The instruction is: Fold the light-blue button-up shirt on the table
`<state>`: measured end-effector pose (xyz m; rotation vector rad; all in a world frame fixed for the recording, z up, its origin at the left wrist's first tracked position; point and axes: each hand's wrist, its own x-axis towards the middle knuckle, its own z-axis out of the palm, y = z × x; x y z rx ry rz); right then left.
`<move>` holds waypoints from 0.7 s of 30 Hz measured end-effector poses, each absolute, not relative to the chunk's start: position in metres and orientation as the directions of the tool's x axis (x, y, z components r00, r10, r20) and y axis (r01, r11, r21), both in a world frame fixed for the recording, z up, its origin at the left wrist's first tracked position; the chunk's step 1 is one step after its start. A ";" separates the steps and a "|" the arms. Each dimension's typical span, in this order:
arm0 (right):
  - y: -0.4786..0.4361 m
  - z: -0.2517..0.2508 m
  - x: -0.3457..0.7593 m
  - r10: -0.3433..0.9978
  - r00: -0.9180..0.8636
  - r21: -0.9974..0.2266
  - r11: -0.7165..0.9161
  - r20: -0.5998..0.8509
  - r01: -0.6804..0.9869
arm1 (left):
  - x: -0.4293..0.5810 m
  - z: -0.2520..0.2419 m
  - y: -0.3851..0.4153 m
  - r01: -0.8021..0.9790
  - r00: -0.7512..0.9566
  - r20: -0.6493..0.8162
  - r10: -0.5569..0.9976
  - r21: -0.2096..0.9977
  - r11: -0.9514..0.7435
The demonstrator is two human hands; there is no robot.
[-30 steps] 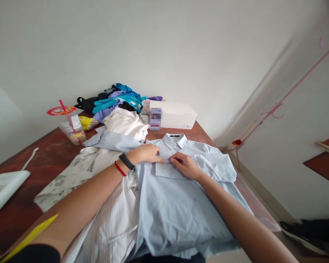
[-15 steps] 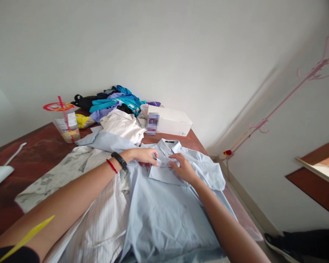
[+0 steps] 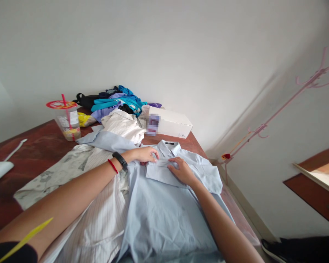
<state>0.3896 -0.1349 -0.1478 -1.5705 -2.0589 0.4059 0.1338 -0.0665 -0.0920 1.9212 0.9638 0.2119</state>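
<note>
A light blue-grey collared shirt [image 3: 167, 215] is spread on the table, its collar at the far end. One sleeve [image 3: 161, 171] lies folded across the upper front. At the left end of that fold, my left hand [image 3: 146, 154] has its fingers curled around the fabric; some fingers are partly hidden by the cloth. My right hand [image 3: 182, 170] rests on the folded sleeve, thumb and fingers apart. To the left of the shirt lie a striped shirt [image 3: 95, 223] and a pale patterned garment [image 3: 52, 175], partly under my left forearm.
A white box [image 3: 172, 122] stands beyond the collar. Heaped clothes [image 3: 120, 102] lie at the back of the wooden table [image 3: 41, 138]. A plastic drink cup [image 3: 68, 124] with a red straw stands at the left. A pink coat rack [image 3: 276, 113] leans across the right side.
The folded sleeve lies slightly further left and flatter. My left thumb and index finger have parted a little at its edge. My right hand stays on the fold, nearly in place.
</note>
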 end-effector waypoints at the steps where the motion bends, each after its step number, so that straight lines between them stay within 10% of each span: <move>1: -0.135 -0.147 0.391 0.957 -0.190 -0.518 0.279 0.219 0.808 | 0.131 -0.090 -0.064 0.533 0.683 -0.232 0.693 0.807 -0.255; 21: -0.112 -0.137 0.478 0.979 0.164 -0.274 -0.127 0.118 0.953 | 0.092 -0.076 -0.039 0.676 0.652 -0.268 0.709 0.629 -0.384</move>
